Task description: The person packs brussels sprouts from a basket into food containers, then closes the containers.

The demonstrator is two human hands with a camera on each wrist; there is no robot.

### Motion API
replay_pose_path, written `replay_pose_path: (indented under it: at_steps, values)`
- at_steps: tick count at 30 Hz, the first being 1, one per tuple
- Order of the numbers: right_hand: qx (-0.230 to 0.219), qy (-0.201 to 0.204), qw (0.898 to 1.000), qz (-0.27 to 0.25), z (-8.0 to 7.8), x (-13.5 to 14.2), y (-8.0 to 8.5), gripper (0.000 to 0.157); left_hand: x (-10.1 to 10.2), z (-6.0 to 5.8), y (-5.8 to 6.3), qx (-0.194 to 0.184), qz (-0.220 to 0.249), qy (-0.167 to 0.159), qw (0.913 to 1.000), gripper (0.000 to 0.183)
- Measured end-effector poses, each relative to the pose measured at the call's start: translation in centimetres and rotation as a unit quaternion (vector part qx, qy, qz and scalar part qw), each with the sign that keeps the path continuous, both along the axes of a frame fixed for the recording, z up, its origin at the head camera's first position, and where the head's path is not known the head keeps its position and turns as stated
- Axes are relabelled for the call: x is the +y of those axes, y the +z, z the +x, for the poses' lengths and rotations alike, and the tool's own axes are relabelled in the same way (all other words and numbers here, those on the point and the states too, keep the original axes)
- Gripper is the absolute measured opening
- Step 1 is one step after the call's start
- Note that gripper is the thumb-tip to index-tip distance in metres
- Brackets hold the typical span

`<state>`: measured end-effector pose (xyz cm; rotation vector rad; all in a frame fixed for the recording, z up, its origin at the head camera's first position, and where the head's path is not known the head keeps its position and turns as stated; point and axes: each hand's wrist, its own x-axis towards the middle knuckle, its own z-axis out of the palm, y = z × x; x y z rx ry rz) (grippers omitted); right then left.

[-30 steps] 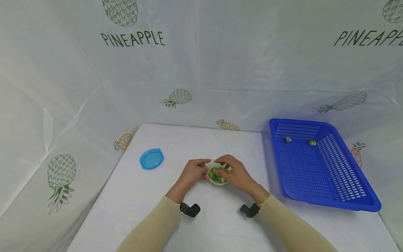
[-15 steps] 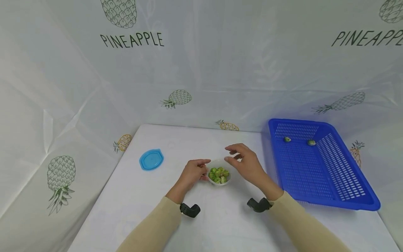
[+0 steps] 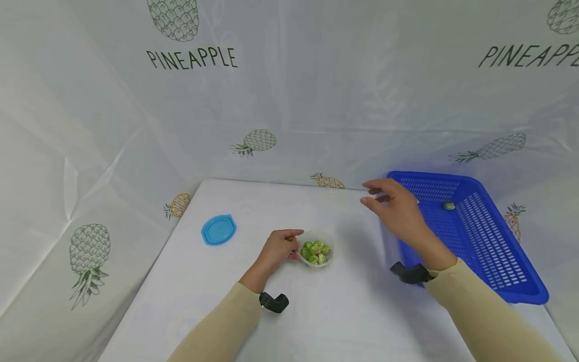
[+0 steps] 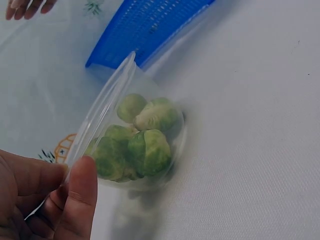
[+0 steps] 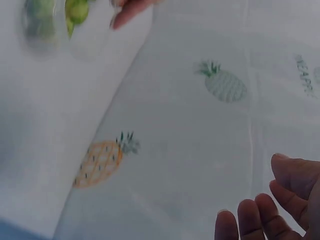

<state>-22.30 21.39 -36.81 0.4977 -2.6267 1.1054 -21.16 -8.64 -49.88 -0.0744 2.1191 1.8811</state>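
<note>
A small clear plastic bowl stands on the white table, holding several Brussels sprouts. My left hand pinches its near-left rim; in the left wrist view the thumb lies against the outer wall of the bowl. My right hand is up in the air over the left edge of the blue basket, its fingers apart and loosely bent with nothing between them. In the right wrist view that hand shows at the lower right corner. Part of the basket is hidden behind the right arm.
One loose Brussels sprout lies inside the basket, and another is mostly hidden by the right hand. A blue lid lies on the table to the left. A pineapple-printed sheet rises behind the table.
My right hand has lifted out of the bowl and moved right and away, to the basket's edge, uncovering the sprouts. The left hand and bowl have stayed in place.
</note>
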Motion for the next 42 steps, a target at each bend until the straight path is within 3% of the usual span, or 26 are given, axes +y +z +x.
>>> replay_pose_path:
  at_steps: [6,11,26,35,42]
  values:
    - [-0.01,-0.027,0.999,0.027,-1.3,4.2,2.1,0.039,0.0,-0.1,-0.1,-0.003,-0.002,0.003,1.0,0.042]
    - [-0.05,-0.054,0.996,0.046,-2.6,7.3,2.2,0.048,-0.2,-0.2,-0.3,-0.004,-0.004,0.003,1.0,0.043]
    - [-0.086,-0.075,0.991,0.067,-6.9,13.7,-2.6,0.048,0.0,0.0,0.1,-0.005,-0.014,0.011,0.9998,0.04]
    - [-0.124,-0.074,0.984,0.106,-8.8,15.8,-5.0,0.048,0.0,-0.1,-0.1,-0.01,-0.01,0.012,0.9998,0.041]
    - [-0.143,-0.063,0.983,0.1,-9.9,16.9,-6.8,0.045,0.0,0.0,-0.1,-0.01,-0.019,0.015,0.9997,0.041]
